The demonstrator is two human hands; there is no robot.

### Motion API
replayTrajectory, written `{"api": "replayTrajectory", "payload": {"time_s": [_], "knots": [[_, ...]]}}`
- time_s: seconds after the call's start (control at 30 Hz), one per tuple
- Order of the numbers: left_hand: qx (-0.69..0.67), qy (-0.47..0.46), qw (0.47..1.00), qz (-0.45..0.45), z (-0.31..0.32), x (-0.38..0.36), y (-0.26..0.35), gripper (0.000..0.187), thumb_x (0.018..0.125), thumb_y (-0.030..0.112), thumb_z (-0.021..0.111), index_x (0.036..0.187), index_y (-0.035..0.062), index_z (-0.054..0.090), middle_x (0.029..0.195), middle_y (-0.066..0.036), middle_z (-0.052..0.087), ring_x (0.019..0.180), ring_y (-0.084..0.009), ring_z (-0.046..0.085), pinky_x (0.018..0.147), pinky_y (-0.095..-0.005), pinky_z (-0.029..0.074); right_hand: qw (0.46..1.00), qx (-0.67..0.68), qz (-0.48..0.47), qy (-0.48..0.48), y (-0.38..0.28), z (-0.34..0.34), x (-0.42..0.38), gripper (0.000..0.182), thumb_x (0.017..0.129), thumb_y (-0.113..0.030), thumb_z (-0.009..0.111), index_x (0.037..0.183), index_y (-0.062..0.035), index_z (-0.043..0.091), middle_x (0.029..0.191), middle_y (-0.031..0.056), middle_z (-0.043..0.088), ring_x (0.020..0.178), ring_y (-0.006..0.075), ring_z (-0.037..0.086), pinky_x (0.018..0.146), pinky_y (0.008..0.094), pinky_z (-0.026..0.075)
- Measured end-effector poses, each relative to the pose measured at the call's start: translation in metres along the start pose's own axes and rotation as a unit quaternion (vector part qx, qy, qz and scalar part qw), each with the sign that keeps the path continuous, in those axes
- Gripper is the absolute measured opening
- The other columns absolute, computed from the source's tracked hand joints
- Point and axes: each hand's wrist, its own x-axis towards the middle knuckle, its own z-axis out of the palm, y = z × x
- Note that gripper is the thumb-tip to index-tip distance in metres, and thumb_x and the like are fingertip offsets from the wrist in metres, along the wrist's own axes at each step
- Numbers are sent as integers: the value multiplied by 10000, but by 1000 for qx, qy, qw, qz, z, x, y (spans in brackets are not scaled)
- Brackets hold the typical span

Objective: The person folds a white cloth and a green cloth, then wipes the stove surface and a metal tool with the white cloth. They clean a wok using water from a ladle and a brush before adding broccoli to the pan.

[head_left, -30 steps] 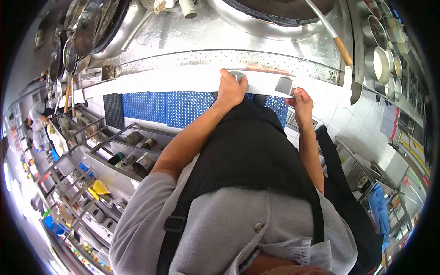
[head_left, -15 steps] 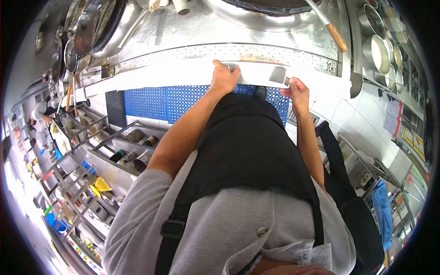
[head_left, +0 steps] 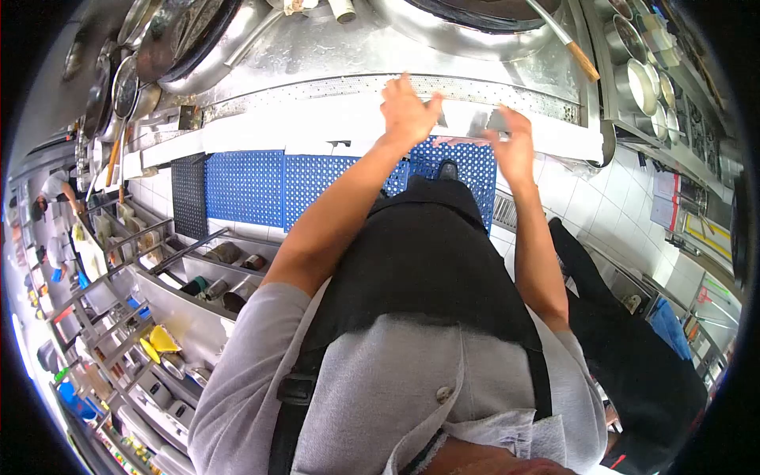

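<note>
My left hand (head_left: 410,111) is spread over the bright metal front edge (head_left: 317,119) of the stove. Its fingertips reach onto the perforated strip (head_left: 348,85) behind that edge, and nothing shows in the hand. To the right, my right hand (head_left: 513,146) is held at the same front edge with thumb and fingers apart, beside dark grey patches (head_left: 479,123) on the bright surface. Glare washes out much of this edge. Beyond both hands sits a large round wok burner (head_left: 475,36), with a wooden-handled tool (head_left: 582,62) lying across its right side.
Blue perforated mats (head_left: 245,190) cover the floor below the stove. Pans and ladles (head_left: 124,87) hang at the left, and pots (head_left: 633,87) stand on a rack at the right. A person in dark clothing (head_left: 625,364) is close behind on the right; another (head_left: 59,190) is far left.
My left hand has opened from its grip at the front edge and moved up and right. My right hand has released its pinch and shifted slightly up. The view has shifted slightly.
</note>
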Motion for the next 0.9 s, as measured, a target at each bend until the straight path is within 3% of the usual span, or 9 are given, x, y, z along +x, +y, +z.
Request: {"api": "replayTrajectory", "payload": {"time_s": [0.03,0.1,0.2,0.27,0.33,0.43,0.53,0.67,0.9], "knots": [[-6,3,998,65,7,0,2,715,872,416,680,1409,-11,478,1324,-235,530,1262,-398,481,1080,-516,379,994,30,-34,-96,-26,3,10,740,737,-121,833,1412,-54,538,1415,201,535,1343,367,475,1145,500,361],[-15,5,981,195,24,3,10,567,870,343,676,1334,30,586,1311,-211,572,1226,-387,525,1061,-490,395,977,-106,-127,-136,-42,35,20,867,718,-282,866,1452,-47,468,1410,190,506,1339,367,441,1168,554,287],[-70,16,990,118,42,16,14,309,852,165,641,1145,95,710,1166,-143,669,1136,-347,586,1024,-475,407,953,-149,-124,-232,-40,59,39,944,689,-409,866,1448,-52,433,1326,172,501,1279,351,446,1120,554,301],[-111,28,985,126,44,20,10,259,828,83,616,1058,108,733,1082,-126,696,1091,-328,611,1012,-473,411,944,-162,-132,-255,-38,63,45,943,681,-437,862,1428,-56,432,1272,159,501,1245,335,446,1089,523,320],[-140,13,982,123,43,28,6,301,782,-27,599,1001,116,748,1044,-125,705,1066,-323,624,977,-469,446,932,-186,-139,-279,-41,63,53,870,702,-443,841,1385,-61,460,1278,152,508,1219,328,457,1058,497,340],[-189,3,979,79,48,38,-1,282,774,-5,605,979,126,747,1057,-117,684,1089,-317,589,1046,-459,373,911,-185,-139,-342,-46,67,68,863,722,-468,818,1395,-61,462,1289,147,519,1217,325,462,1060,486,341],[-207,-13,978,36,56,51,-2,303,756,-37,590,969,118,740,1039,-121,686,1078,-335,593,1018,-463,414,901,-164,-155,-371,-31,78,78,861,754,-510,776,1417,-59,460,1292,147,530,1219,325,469,1057,475,344],[-215,5,975,56,54,53,1,317,740,-78,563,953,93,725,1030,-129,682,1039,-368,604,911,-469,500,907,-126,-174,-362,-23,80,79,874,788,-564,716,1443,-48,455,1268,147,531,1225,305,475,1058,445,348],[-230,39,970,68,54,47,0,330,733,-88,579,997,62,708,1023,-161,694,995,-389,628,885,-477,513,918,-78,-227,-316,-4,95,69,909,784,-586,695,1457,-34,433,1222,168,571,1186,337,520,1054,470,368]]}}
